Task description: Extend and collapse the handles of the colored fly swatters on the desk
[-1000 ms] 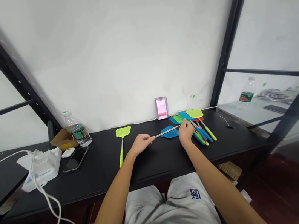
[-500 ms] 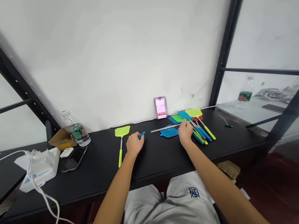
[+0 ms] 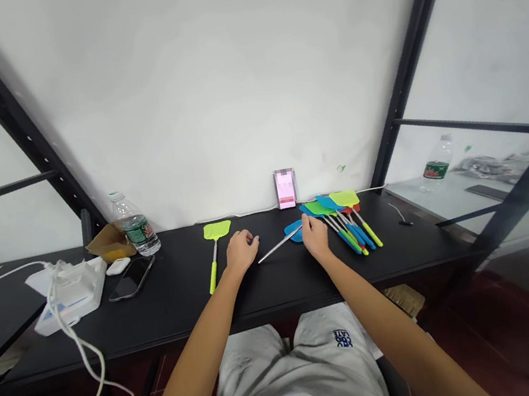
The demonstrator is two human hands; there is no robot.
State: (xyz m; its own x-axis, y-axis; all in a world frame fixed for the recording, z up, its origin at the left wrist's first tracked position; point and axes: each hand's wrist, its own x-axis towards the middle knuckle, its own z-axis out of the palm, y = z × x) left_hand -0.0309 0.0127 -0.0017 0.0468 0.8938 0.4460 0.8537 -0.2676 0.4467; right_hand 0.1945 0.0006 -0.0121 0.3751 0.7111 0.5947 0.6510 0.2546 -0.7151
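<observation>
Head view
- Right grip [image 3: 315,237]: closed on a rod [image 3: 277,247] near one end. The rod slants toward the left and the near edge; its free end is bare metal, just beside the left grip.
- Left grip [image 3: 241,251]: fingers curled. A small blue piece [image 3: 258,238] shows at the fingertips; it appears held, but is mostly hidden.
- Blue head [image 3: 290,227]: beside the right grip, with the rod crossing it. Whether the two are joined cannot be told.
- Step in hand (judgement): the rod and the blue piece are handled apart, one per grip.
- Next move (judgement): calls for a firm right hold, control of the free rod end, and clearance from the swatters [image 3: 346,200].
- Swatters: overlapped to the right of the right grip, heads toward the wall, handles toward the person.
- Yellow swatter [image 3: 217,231]: lies alone, left of the left grip.
- Tabletop [image 3: 280,293]: black, set against a white wall [image 3: 227,96]. A lit phone [image 3: 286,189] leans there, screen blurred.
- Left end: bottle [image 3: 138,231], carton [image 3: 106,243], white case [image 3: 118,267], dark phone [image 3: 132,278], and power strip [image 3: 78,297] with white cables.
- Right end: short cable [image 3: 405,223].
- Room: black frame [image 3: 31,139] on both sides; dark red floor [image 3: 502,314] below.
</observation>
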